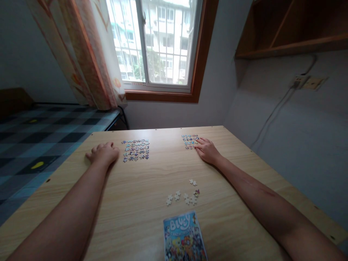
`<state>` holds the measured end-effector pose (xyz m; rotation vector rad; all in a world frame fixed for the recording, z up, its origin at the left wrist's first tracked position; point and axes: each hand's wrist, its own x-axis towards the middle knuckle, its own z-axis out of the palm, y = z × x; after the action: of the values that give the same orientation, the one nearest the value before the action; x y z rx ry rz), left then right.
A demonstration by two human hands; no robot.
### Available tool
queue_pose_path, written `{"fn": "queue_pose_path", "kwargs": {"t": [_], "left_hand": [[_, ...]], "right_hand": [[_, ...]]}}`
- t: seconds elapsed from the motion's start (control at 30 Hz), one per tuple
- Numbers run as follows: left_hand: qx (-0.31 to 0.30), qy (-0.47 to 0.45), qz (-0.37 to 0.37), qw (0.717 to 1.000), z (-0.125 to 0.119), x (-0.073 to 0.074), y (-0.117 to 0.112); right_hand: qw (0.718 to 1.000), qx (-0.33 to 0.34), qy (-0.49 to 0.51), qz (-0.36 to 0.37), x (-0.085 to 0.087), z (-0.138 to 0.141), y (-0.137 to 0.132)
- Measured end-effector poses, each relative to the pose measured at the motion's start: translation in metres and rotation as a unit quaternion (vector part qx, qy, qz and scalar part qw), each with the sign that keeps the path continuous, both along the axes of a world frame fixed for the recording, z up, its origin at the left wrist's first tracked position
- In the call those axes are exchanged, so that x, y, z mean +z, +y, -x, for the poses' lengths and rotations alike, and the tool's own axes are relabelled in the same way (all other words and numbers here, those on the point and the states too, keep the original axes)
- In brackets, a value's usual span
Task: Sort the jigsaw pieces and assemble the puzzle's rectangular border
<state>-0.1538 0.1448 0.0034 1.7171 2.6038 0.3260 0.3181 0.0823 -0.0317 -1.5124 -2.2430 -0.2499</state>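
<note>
Press the pieces [189, 139] lightly
Right hand [208, 150], fingers [201, 140] slightly parted, touches them near the counter's [163, 170] far edge; left hand [104, 153] curled, hold unclear.

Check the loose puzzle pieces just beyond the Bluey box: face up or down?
Mostly face down: the loose pieces show pale, blank backs. A coloured piece at their right shows print, so appears face up.

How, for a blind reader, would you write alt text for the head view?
A person's right hand touches rows of jigsaw pieces on a table; the left hand rests beside another group. Loose pieces and an illustrated box lie nearer.
</note>
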Motion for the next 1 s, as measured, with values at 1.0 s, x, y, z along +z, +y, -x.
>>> {"fn": "queue_pose_path", "kwargs": {"t": [1.0], "left_hand": [[-0.001, 0.006, -0.019, 1.000, 0.002, -0.004, 0.003]], "right_hand": [[0.920, 0.204, 0.056, 0.329, 0.061, 0.027, -0.034]]}}
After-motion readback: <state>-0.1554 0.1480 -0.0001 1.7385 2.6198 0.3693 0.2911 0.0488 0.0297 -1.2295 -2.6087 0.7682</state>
